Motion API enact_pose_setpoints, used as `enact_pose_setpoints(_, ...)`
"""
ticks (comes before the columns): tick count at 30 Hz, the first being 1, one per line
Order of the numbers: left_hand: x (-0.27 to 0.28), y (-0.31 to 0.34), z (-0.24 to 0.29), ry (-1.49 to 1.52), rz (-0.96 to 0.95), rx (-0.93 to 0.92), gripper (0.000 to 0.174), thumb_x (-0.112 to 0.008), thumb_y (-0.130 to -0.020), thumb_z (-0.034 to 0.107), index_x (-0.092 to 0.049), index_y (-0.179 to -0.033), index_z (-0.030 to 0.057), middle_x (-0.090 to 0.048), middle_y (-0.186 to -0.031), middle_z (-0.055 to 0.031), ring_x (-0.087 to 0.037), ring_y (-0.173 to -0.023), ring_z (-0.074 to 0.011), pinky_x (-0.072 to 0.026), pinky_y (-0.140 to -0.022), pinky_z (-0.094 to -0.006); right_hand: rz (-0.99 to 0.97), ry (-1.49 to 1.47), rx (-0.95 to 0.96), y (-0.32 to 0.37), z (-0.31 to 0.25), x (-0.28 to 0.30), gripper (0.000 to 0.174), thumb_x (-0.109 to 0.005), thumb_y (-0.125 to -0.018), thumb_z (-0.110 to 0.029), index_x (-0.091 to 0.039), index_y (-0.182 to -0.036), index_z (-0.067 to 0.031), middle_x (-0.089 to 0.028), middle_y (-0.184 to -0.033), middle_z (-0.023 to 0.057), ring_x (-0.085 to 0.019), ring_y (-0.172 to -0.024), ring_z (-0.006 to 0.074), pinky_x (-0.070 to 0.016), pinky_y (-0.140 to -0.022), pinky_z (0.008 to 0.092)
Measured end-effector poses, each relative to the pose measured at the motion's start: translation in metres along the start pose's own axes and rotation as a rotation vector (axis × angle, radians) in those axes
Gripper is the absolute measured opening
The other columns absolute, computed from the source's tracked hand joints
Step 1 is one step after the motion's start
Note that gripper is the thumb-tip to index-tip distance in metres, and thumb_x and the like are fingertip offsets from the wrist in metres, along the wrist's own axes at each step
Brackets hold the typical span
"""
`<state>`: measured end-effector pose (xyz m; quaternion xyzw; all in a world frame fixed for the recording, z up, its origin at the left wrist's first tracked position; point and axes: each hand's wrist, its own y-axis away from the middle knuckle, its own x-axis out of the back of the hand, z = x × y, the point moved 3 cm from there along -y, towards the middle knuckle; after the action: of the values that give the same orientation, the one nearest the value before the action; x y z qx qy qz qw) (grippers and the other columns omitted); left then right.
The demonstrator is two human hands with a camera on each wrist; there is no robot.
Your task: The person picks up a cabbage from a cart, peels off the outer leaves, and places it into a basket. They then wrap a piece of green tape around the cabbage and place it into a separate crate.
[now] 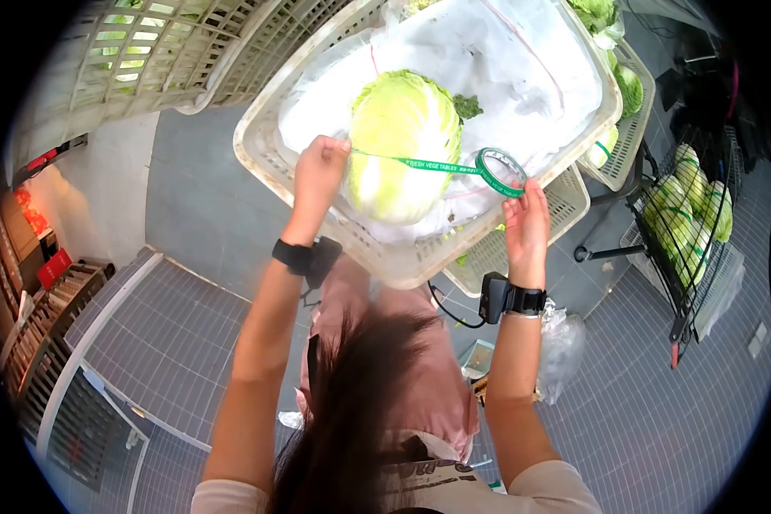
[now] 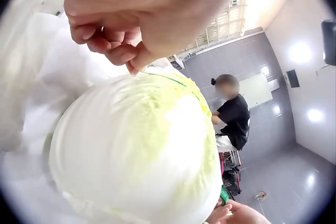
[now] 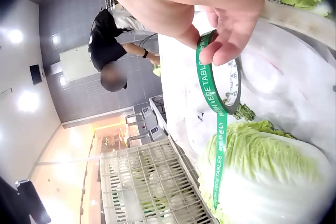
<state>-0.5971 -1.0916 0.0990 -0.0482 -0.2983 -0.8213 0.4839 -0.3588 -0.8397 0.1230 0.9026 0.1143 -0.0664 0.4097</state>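
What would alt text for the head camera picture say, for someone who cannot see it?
A person holds green tape taut across a pale cabbage lying on a white sheet in a plastic crate. The left hand pinches the tape's end, the right hand holds the roll. More cabbages sit in a wire cart at right.

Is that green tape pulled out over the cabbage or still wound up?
Pulled out: a taut strip runs from the roll in the right hand, across the cabbage, to the left hand, which pinches it.
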Motion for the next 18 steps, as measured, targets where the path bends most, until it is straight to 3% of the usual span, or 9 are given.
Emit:
enact_pose_setpoints(3,-0.007,0.012,-0.004,0.08,0.169,-0.101,0.027,-0.072,-0.088,0.019,-0.056,-0.102,0.0027,-0.054,-0.078,-0.0054,-0.052,-0.076,-0.0154,-0.0447,-0.069,-0.0311,0.061,0.015,0.162,0.017,0.005,-0.009,0.041,-0.058,-0.095,-0.008,-0.043,-0.133,-0.0056,-0.058,-0.112,0.0104,-0.056,-0.105,0.0197,-0.0446,-0.094,0.0368)
enact_pose_setpoints(6,-0.012,0.012,-0.008,-0.025,0.332,-0.205,0.029,-0.074,-0.085,0.015,-0.056,-0.105,0.004,-0.053,-0.088,-0.0077,-0.052,-0.086,-0.0164,-0.0442,-0.073,-0.0303,0.116,0.855,0.758,0.045,0.005,-0.035,0.053,-0.058,-0.089,-0.007,-0.041,-0.14,-0.0075,-0.051,-0.127,0.013,-0.046,-0.124,0.0239,-0.0339,-0.106,0.0446)
enact_pose_setpoints(7,-0.012,0.018,0.006,-0.102,0.374,-0.226,0.027,-0.074,-0.085,0.013,-0.057,-0.103,0.0038,-0.053,-0.09,-0.0084,-0.051,-0.088,-0.0173,-0.0442,-0.075,-0.0301,-0.012,1.025,1.024,0.052,0.0,-0.047,0.06,-0.061,-0.081,-0.008,-0.046,-0.139,-0.0119,-0.048,-0.133,0.0129,-0.04,-0.13,0.0275,-0.0272,-0.109,0.05)
enact_pose_setpoints(10,-0.009,0.024,0.021,-0.223,0.385,-0.327,0.02,-0.073,-0.085,0.01,-0.059,-0.098,0.0025,-0.055,-0.09,-0.0097,-0.053,-0.087,-0.0206,-0.0452,-0.077,-0.031,-0.23,1.593,1.135,0.07,0.009,-0.077,0.059,-0.065,-0.079,-0.011,-0.051,-0.136,-0.0123,-0.048,-0.134,0.01,-0.041,-0.131,0.0298,-0.0236,-0.11,0.053)
enact_pose_setpoints(14,-0.011,0.028,0.031,-0.161,0.298,-0.294,0.01,-0.069,-0.086,0.006,-0.062,-0.091,0.001,-0.061,-0.088,-0.0101,-0.058,-0.083,-0.0224,-0.0473,-0.076,-0.0335,-0.223,1.612,1.092,0.045,0.033,-0.071,0.058,-0.065,-0.079,-0.013,-0.051,-0.134,-0.0079,-0.054,-0.127,0.0088,-0.046,-0.127,0.0268,-0.0207,-0.11,0.0535)
enact_pose_setpoints(18,-0.013,0.035,0.032,-0.152,0.293,-0.323,0.01,-0.064,-0.089,0.001,-0.063,-0.099,-0.0004,-0.066,-0.093,-0.0112,-0.064,-0.087,-0.0234,-0.0499,-0.079,-0.0349,-0.293,1.544,0.937,0.041,0.04,-0.067,0.061,-0.062,-0.079,-0.009,-0.047,-0.138,-0.0072,-0.056,-0.124,0.0101,-0.049,-0.122,0.0255,-0.018,-0.111,0.0539)
